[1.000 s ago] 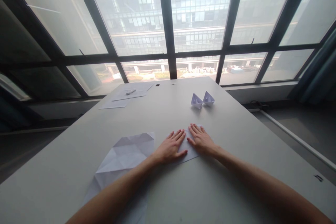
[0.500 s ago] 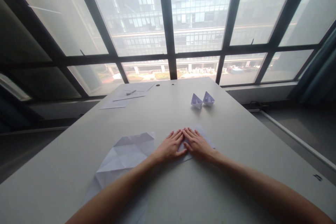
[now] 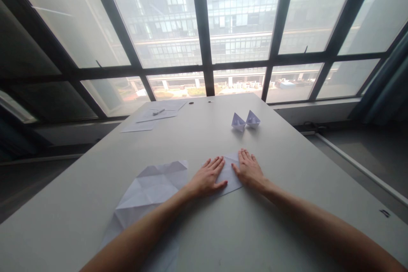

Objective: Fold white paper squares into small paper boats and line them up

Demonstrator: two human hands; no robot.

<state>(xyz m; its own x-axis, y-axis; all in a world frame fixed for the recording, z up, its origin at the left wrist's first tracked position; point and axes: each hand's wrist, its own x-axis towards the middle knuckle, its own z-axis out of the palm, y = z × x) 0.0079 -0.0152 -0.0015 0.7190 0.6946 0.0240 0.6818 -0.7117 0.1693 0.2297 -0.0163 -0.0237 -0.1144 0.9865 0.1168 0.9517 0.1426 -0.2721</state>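
Note:
My left hand (image 3: 206, 177) lies flat, fingers stretched out, on the left part of a folded white sheet of paper (image 3: 228, 174) on the grey table (image 3: 287, 165). My right hand (image 3: 248, 169) presses flat on the sheet's right part, fingers together and extended. Between the two hands a strip of the paper shows. Neither hand grips anything.
A creased, unfolded white sheet (image 3: 149, 189) lies left of my left arm. Two small folded paper boats (image 3: 245, 121) stand farther back on the right. Loose papers with a pen (image 3: 156, 113) lie at the far left corner. Large windows rise beyond the table's far edge.
My right hand slid left against my left hand half a second ago, then slid back to the right across the paper. The left hand stayed put.

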